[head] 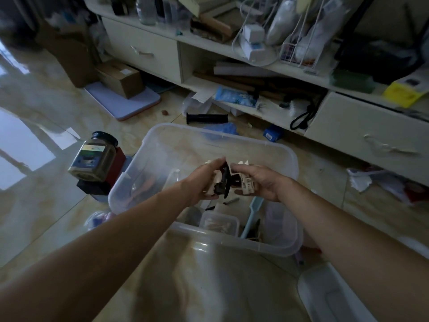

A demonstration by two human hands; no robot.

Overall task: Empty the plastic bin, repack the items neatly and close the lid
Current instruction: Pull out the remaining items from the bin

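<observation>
A clear plastic bin (285,159) stands on the floor in front of me. Over its middle my left hand (204,182) grips a black clip-like part (224,182) together with some cream-coloured pieces. My right hand (260,182) holds a white plastic piece (247,185) right beside it, the two hands almost touching. Inside the bin lie a small clear box of sticks (219,225), a light blue brush handle (251,214) and an orange item (148,184). The clear lid (325,296) lies on the floor at the lower right.
A spice jar (92,159) sits on dark boxes left of the bin. A black handle grip (206,118), a blue packet (272,133) and crumpled paper (362,180) lie on the floor. Behind stands a cluttered low cabinet (144,49) with drawers and open shelves.
</observation>
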